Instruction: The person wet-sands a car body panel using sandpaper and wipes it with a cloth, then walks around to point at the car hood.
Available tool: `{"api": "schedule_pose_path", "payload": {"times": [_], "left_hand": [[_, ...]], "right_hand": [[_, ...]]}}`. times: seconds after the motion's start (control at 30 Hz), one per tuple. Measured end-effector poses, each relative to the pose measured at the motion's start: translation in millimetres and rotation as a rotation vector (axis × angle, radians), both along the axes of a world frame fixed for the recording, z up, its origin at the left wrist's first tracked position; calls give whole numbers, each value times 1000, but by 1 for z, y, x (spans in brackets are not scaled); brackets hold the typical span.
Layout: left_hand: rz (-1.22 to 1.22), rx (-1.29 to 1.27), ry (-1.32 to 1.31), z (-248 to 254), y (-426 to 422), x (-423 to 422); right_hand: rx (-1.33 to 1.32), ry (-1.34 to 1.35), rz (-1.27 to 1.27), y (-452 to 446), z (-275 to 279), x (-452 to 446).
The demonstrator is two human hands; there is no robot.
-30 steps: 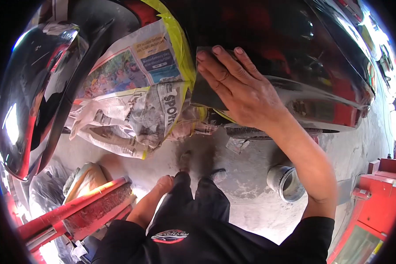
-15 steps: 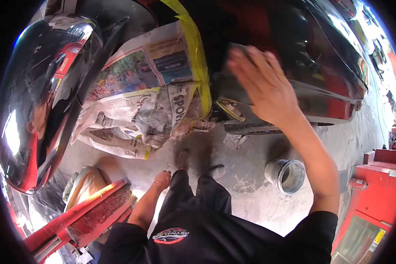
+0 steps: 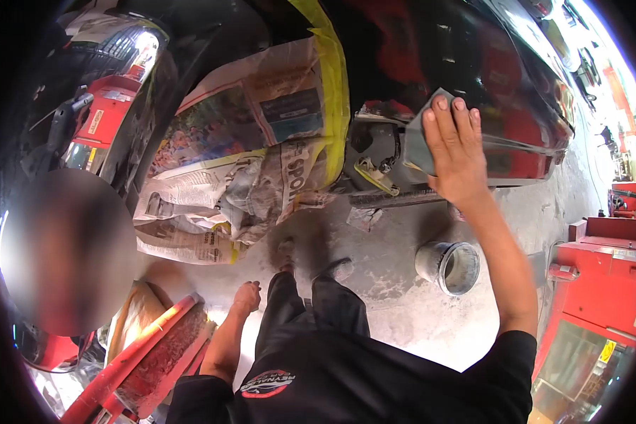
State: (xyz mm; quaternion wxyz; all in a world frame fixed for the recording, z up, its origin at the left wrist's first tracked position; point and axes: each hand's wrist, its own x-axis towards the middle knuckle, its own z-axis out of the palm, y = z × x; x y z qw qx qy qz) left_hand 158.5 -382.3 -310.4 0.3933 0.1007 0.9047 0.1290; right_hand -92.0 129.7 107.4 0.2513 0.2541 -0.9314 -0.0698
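My right hand (image 3: 458,152) lies flat on a grey sheet of sandpaper (image 3: 418,147), pressing it against the glossy black car panel (image 3: 502,120). The sheet's edge shows past the fingertips and to their left. Left of it, a recess in the panel (image 3: 376,145) holds a small part edged with yellow tape (image 3: 376,177). My left hand (image 3: 247,293) hangs beside my left thigh with its fingers curled in, touching nothing that I can see. Newspaper (image 3: 261,120) held by yellow masking tape (image 3: 334,85) covers the area left of the recess.
A bucket (image 3: 431,265) stands on the concrete floor (image 3: 396,311) below the panel. A red cabinet (image 3: 604,283) is at the right. Red metal bars (image 3: 138,353) lean at lower left, below a glossy black car part (image 3: 99,56) with reflections.
My right hand and the sandpaper have moved right and slightly down over the panel, uncovering the recess. My left hand stays low beside my leg. The view has shifted a little.
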Motion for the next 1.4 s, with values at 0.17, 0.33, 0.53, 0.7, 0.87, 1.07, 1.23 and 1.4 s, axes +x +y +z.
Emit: {"api": "schedule_pose_path", "payload": {"times": [0.17, 0.33, 0.53, 0.7, 0.87, 1.07, 1.23, 1.4], "left_hand": [[-43, -41, -28, -3, -7, -8], [-15, 1, 34, 9, -15, -27], [-16, -27, 14, 3, -31, -30], [-43, -59, -26, -5, -54, -26], [-73, -79, -4, -25, -71, -17], [-101, -88, 34, -23, -62, -17], [-97, -94, 13, -24, -62, -16], [-11, -37, 56, 3, -51, -27]], "right_hand": [[-25, 41, 46, -71, 15, -19], [-30, 139, -9, -59, -22, 1], [-140, 90, -43, -87, 10, -9], [-97, 95, -43, -77, 6, -5], [-109, 101, -23, -85, 36, -24], [-77, 125, -16, -77, 34, -25], [-148, 47, -17, -79, 43, -24], [-96, 91, -32, -68, 32, -17]]}}
